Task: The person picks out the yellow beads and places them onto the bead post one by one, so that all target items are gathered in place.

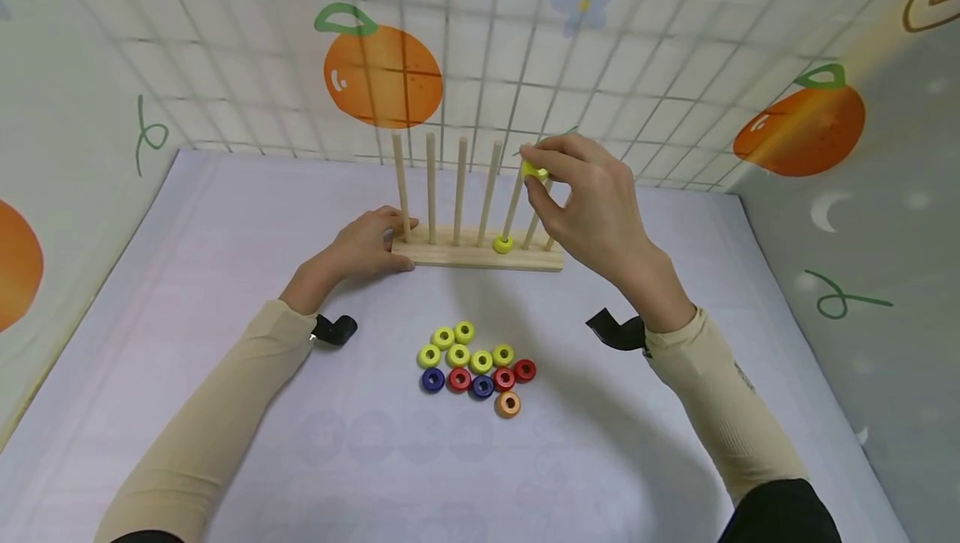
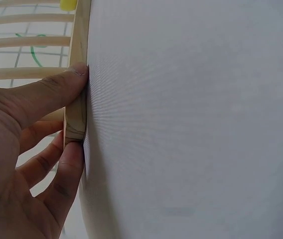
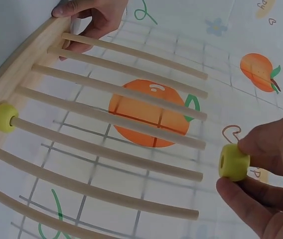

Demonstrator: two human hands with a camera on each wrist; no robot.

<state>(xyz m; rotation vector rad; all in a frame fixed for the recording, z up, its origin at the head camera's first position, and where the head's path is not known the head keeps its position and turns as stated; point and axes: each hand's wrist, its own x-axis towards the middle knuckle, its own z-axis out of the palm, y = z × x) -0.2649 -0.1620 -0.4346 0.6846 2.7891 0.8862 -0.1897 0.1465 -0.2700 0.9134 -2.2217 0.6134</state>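
Observation:
A pale wooden base (image 1: pixel 480 258) with several upright pegs (image 1: pixel 461 193) stands towards the back of the table. At its left end my left hand (image 1: pixel 363 245) grips the wood, thumb on the front edge and fingers round the end. My right hand (image 1: pixel 592 201) pinches a yellow bead (image 3: pixel 235 164) between thumb and fingertips. In the right wrist view this bead is just beyond the tip of a peg, its hole facing the peg and a small gap between them. At the foot of that same peg sits another yellow bead (image 3: pixel 5 118).
Loose beads lie on the table in front of the base: several yellow ones (image 1: pixel 457 356), red ones (image 1: pixel 459 380), two blue ones (image 1: pixel 432 381) and an orange one (image 1: pixel 507 404). Behind the base rises a grid-patterned backdrop (image 1: pixel 495 43) with printed oranges.

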